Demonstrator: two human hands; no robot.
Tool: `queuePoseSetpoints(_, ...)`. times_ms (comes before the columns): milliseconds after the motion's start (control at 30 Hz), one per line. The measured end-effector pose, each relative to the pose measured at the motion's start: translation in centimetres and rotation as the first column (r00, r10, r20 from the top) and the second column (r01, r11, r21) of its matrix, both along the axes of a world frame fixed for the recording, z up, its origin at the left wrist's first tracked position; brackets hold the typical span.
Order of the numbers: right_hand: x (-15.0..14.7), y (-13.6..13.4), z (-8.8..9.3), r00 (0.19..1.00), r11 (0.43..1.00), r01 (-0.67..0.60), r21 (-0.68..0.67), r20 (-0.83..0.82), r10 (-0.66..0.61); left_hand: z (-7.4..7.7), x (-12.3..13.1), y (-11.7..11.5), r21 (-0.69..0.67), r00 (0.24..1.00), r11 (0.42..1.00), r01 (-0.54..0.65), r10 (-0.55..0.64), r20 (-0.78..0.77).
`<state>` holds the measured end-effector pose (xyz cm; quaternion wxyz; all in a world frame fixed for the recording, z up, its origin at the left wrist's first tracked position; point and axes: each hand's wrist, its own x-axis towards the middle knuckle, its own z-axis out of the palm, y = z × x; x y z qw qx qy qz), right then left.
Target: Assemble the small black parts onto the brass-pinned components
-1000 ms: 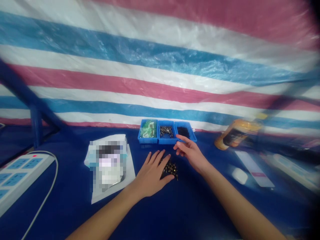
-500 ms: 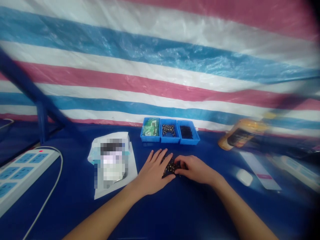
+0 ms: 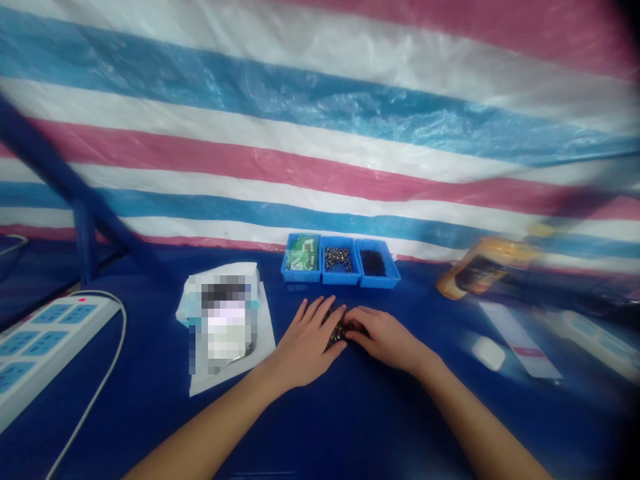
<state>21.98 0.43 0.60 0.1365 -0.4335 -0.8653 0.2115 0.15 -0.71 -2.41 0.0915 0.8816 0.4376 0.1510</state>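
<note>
A small pile of dark metal parts (image 3: 339, 331) lies on the blue table cover between my two hands. My left hand (image 3: 305, 343) rests flat to the left of the pile, fingers stretched out and touching its edge. From the right, my right hand (image 3: 384, 337) covers the pile with its fingers bent and their tips pinched together in the parts; what they grip is hidden. Behind the hands stand three small blue bins: one with green pieces (image 3: 301, 259), one with metal parts (image 3: 339, 261), one with black bits (image 3: 377, 265).
A white paper packet (image 3: 227, 333) lies left of my hands and a white power strip (image 3: 35, 340) with its cable further left. On the right lie an orange jar (image 3: 477, 270) on its side, a small white object (image 3: 487, 352) and a white card (image 3: 517, 337). A striped tarp hangs behind.
My right hand came back from the black-bit bin and dropped onto the pile, its fingers closing into the parts. The left hand stayed flat beside the pile.
</note>
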Motion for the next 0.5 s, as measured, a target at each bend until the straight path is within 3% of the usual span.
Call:
queuePoseSetpoints(133,0.2,-0.1,0.3,1.0,1.0,-0.008,0.008,-0.013,0.009,0.3,0.1,-0.1,-0.001,1.0,1.0,-0.011,0.011,0.01)
queuePoseSetpoints(333,1.1,0.3,0.5,0.993,0.996,0.082,0.04,0.078,-0.085,0.6,-0.2,-0.1,-0.001,0.998,1.0,-0.02,0.02,0.053)
queuePoseSetpoints(500,1.2,0.6,0.2,0.993,0.998,0.055,0.013,0.1,-0.056,0.7,-0.4,-0.2,-0.019,0.997,1.0,-0.02,0.021,0.073)
